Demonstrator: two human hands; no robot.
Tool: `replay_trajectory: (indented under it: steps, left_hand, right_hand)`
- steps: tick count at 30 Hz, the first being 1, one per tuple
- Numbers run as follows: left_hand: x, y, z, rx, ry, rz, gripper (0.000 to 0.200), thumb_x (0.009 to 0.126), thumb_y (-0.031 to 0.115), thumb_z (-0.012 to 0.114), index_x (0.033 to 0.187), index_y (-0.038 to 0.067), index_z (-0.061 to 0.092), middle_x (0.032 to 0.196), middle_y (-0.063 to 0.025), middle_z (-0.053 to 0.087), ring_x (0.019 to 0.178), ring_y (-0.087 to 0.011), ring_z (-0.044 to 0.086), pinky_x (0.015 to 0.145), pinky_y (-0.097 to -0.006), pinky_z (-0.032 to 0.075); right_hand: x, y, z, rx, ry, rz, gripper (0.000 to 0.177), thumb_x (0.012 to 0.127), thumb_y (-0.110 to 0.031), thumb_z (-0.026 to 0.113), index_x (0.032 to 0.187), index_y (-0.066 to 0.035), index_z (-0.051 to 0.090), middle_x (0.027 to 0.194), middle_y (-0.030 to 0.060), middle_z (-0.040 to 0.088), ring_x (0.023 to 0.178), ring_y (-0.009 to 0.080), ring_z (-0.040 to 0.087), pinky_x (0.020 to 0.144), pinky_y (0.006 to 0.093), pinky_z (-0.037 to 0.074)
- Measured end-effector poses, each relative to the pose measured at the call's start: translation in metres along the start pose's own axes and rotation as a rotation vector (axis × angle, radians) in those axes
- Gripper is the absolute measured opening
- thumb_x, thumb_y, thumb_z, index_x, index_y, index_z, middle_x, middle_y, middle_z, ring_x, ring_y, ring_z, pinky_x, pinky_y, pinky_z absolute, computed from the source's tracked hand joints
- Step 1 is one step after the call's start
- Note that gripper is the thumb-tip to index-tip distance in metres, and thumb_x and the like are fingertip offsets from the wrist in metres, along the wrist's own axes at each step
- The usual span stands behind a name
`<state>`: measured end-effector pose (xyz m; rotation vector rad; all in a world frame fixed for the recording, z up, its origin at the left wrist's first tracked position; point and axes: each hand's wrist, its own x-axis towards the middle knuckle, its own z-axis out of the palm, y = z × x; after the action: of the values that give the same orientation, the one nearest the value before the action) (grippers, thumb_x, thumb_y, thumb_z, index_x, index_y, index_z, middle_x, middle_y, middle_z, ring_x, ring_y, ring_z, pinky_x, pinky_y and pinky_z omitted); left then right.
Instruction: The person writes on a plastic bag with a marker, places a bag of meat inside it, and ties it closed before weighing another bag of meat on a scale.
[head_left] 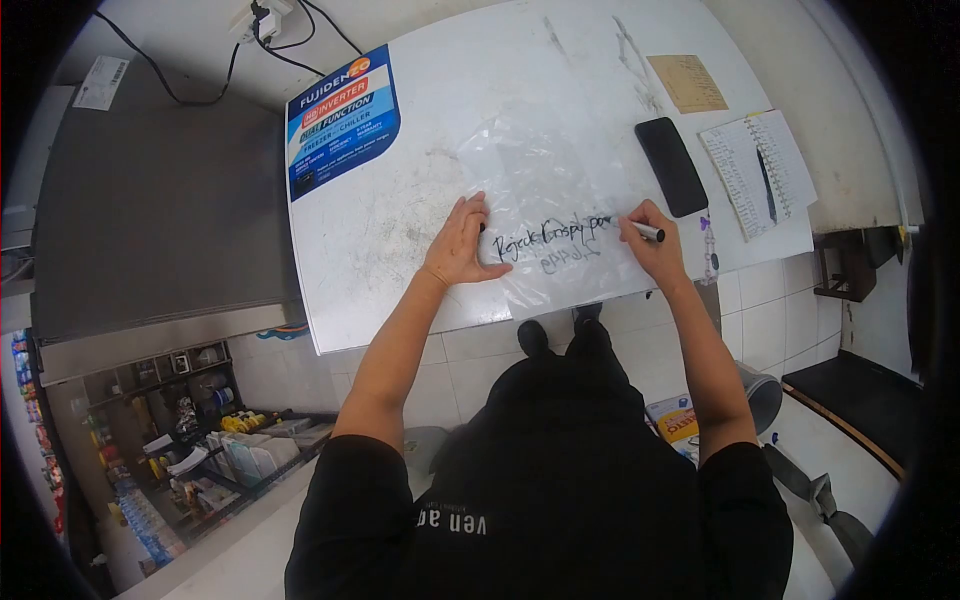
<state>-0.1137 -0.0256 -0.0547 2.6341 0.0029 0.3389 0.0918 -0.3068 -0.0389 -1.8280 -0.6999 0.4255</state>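
A clear plastic bag (pixel 540 165) lies flat on the white freezer lid (pixel 420 200). Black handwriting that reads roughly "Reject Crispy por" runs across it, with fainter mirrored writing below. My right hand (pixel 655 245) grips a black marker (pixel 648 232), its fingers at the end of the written line. My left hand (pixel 460 245) rests on the bag's left edge, thumb spread away from the fingers. A small dark thing shows by its fingertips; I cannot make out what it is.
Right of the bag lie a black phone (pixel 671 167), a spiral notebook (pixel 745 165) with a pen (pixel 767 185), and a brown paper (pixel 688 83). A blue Fujidenzo sticker (pixel 343 120) marks the lid's left corner. A dark box-like surface (pixel 170 200) stands farther left.
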Motion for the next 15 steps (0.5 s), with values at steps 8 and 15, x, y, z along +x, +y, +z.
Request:
replay_trajectory:
  steps: [8, 15]
  left_hand:
    - [0.0, 0.0, 0.0, 0.0, -0.014, 0.002, 0.074, 0.059, 0.04, 0.086, 0.105, 0.003, 0.042, 0.117, -0.0181, 0.046, 0.131, -0.0413, 0.043, 0.115, -0.0552, 0.027]
    - [0.0001, 0.0003, 0.0005, 0.013, -0.009, 0.002, 0.073, 0.06, 0.038, 0.087, 0.105, 0.003, 0.041, 0.117, -0.0176, 0.046, 0.131, -0.0413, 0.043, 0.115, -0.0554, 0.027]
  right_hand:
    - [-0.0045, 0.0028, -0.004, -0.006, -0.005, -0.001, 0.021, 0.087, -0.013, 0.068, 0.08, -0.002, 0.051, 0.065, 0.0069, 0.062, 0.062, 0.0097, 0.056, 0.059, 0.0268, 0.045]
    - [0.0025, 0.0032, -0.0078, 0.018, 0.056, -0.023, 0.02, 0.087, -0.013, 0.067, 0.08, -0.001, 0.052, 0.064, 0.0065, 0.061, 0.06, 0.01, 0.055, 0.058, 0.0269, 0.044]
